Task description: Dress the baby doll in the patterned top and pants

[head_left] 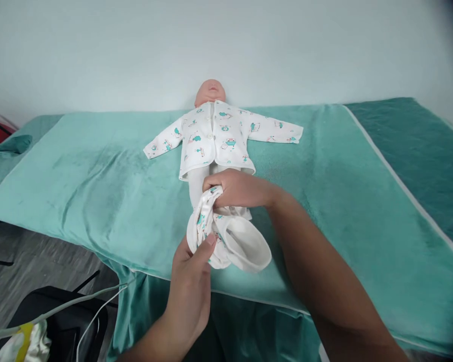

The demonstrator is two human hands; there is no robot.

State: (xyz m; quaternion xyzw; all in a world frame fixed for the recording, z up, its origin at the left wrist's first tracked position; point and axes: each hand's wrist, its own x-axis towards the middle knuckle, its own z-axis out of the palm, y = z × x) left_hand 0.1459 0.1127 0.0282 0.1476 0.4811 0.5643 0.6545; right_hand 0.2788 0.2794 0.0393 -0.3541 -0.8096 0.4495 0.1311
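Note:
A baby doll (210,93) lies on its back in a white printed jacket (200,136), sleeves spread to both sides. Its white legs (197,182) show below the hem. Bunched baby pants (204,221) in the same print are gathered around the lower legs, with one wide white cuff opening turned to the front right. My left hand (192,274) pinches the pants from below, thumb on top. My right hand (241,188) reaches across from the right, closed on the upper part of the bunched cloth. The doll's feet are hidden by cloth and hands.
A green velvety sheet (109,191) covers the bed, its front edge hanging down. A white wall (136,50) stands behind. At lower left are a black chair (56,311), a pale cable (83,297) and a whitish cloth with a yellow band (38,342).

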